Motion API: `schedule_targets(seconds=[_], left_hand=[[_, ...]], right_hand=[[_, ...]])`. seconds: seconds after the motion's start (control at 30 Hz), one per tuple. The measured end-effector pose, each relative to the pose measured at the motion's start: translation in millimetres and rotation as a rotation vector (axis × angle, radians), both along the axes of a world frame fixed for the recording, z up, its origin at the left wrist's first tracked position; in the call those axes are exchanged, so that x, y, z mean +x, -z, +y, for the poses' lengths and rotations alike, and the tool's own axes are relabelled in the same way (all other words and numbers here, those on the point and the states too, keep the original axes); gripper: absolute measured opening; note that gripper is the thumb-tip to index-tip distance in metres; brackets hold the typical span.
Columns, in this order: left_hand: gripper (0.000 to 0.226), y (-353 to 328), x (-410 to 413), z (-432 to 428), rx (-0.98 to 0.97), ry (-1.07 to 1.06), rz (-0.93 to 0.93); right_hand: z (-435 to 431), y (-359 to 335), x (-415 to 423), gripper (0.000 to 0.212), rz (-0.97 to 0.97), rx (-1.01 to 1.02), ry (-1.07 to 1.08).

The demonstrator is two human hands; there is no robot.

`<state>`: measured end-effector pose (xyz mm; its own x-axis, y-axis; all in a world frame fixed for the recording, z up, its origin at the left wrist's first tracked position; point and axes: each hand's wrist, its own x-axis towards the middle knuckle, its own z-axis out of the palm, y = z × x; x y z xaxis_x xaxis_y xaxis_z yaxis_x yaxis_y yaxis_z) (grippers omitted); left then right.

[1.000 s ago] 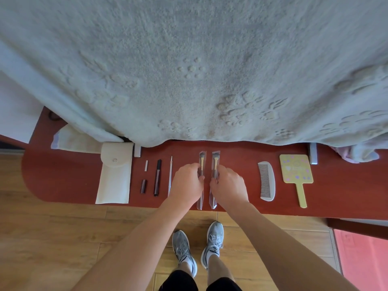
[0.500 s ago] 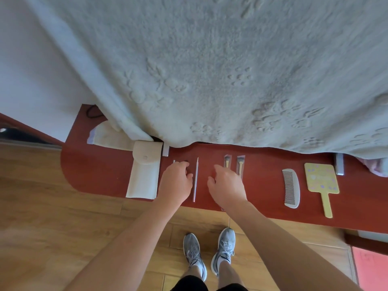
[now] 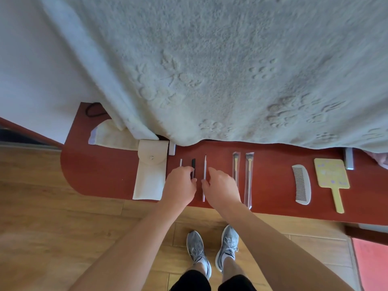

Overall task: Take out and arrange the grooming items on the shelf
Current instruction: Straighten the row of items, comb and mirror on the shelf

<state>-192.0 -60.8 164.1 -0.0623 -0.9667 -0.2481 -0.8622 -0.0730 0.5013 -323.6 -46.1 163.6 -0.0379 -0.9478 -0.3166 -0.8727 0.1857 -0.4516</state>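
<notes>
Glossy red-brown shelf (image 3: 105,175), rounded end. Flat cream fabric pouch (image 3: 150,181) with snap flap lies on it. Right of the pouch, in order: short white stick (image 3: 181,163), black tube (image 3: 193,164), thin white rod (image 3: 205,169), two brushes in clear sleeves (image 3: 249,175), curved pale comb (image 3: 301,187), yellow paddle mirror (image 3: 331,175). Left hand (image 3: 180,186) curls over the black tube; grip unclear. Right hand (image 3: 222,187) loose, released, thumb tip at the thin white rod. Fuzzy embossed blanket (image 3: 231,70) overhangs behind the pouch.

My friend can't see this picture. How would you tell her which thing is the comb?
Find the long red-brown shelf under the edge of the big pale hanging blanket. Go toward its right end, past the two bagged brushes. The comb lies just left of the yellow hand mirror. It is the only pale thing with a curved back and a row of fine teeth.
</notes>
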Motion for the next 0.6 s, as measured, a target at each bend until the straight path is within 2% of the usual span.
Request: schedule_targets(seconds=[0.13,0.6], left_hand=[[0.035,2.6,0.3,-2.6,-0.019,0.014,0.005],[0.037,7.0,-5.0,-2.0,-0.02,0.039,0.056]], right_hand=[[0.7,1.9,3.8,0.015,-0.001,0.015,-0.002],[1.5,-1.3,-0.6,0.018,0.036,0.06,0.072]])
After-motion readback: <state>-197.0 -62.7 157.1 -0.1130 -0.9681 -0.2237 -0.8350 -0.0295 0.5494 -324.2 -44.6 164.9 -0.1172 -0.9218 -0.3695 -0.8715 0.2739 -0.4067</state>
